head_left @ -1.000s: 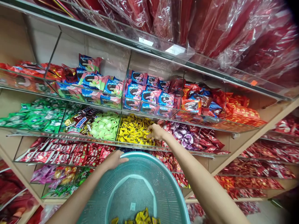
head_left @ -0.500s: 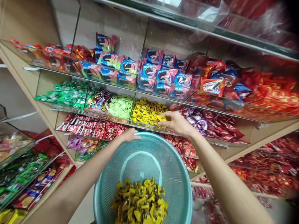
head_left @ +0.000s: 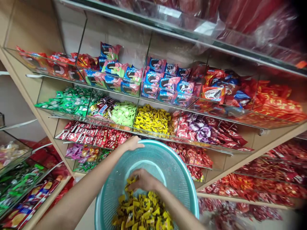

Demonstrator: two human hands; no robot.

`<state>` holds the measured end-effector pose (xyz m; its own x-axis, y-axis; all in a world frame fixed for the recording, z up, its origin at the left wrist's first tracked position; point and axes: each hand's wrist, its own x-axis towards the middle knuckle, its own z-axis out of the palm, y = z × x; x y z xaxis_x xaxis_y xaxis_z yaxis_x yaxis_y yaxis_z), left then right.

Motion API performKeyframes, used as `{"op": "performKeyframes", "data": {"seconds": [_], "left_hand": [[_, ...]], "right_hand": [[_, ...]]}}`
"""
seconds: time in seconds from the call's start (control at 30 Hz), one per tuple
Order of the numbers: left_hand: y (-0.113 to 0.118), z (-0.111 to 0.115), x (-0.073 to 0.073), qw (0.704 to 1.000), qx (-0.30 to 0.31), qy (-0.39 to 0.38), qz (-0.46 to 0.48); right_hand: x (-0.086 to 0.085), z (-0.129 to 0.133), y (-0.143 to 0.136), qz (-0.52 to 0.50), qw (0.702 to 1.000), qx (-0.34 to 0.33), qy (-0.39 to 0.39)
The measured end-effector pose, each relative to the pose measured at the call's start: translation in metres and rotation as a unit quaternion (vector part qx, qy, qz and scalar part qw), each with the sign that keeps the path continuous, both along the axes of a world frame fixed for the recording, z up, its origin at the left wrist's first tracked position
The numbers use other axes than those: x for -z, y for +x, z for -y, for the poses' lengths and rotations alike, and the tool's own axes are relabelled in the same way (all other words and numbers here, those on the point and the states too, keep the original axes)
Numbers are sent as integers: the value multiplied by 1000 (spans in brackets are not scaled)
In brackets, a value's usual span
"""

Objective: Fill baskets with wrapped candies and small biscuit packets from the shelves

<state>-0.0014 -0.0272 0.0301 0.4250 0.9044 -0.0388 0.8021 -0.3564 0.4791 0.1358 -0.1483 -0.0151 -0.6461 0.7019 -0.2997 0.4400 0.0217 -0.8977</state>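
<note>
We see the left hand (head_left: pixel 130 144) gripping the far rim of a teal mesh basket (head_left: pixel 168 163), fingers curled over the edge and holding it up in front of the shelves. The right hand (head_left: pixel 141 180) is down inside the basket, resting on a heap of yellow wrapped candies (head_left: pixel 144 212) that fills the near part of its bottom. Its fingers are loosely curled, with a few yellow wrappers showing at the fingertips; we cannot tell whether they are pinched or only touched.

Just beyond the far rim of the basket stands a slanted clear shelf (head_left: pixel 153 135) split into compartments. The compartment straight ahead holds more of the same yellow sweets (head_left: pixel 151 119). To its left lie pale green sweets (head_left: pixel 122 113) and, further left, dark green packets (head_left: pixel 69 100). To its right are purple and red wrapped sweets (head_left: pixel 199 127). The shelf above carries blue and pink biscuit packs (head_left: pixel 163 84), and towards its right end red packets (head_left: pixel 275 102). Below the front edge of the candy shelf we see red wafer bars (head_left: pixel 83 135).
</note>
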Motion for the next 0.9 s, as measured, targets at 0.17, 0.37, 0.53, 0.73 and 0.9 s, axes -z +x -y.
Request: {"op": "performKeyframes", "data": {"seconds": [0.17,0.37,0.53,0.73,0.9], "left_hand": [[-2,0,1,1000,-3,0,12],[-3,0,0,999,-10,-18,26],[-3,0,-2,999,-14,-24,33],[-3,-1,-1,999,-15,-10,27],[-4,-2,3,999,-8,8,31]], "right_hand": [[35,0,-21,114,981,-61,142],[38,10,-28,197,954,-162,157],[16,25,-24,202,959,-147,137],[-91,3,9,99,964,-119,215],[-178,-66,41,40,933,54,354]]}}
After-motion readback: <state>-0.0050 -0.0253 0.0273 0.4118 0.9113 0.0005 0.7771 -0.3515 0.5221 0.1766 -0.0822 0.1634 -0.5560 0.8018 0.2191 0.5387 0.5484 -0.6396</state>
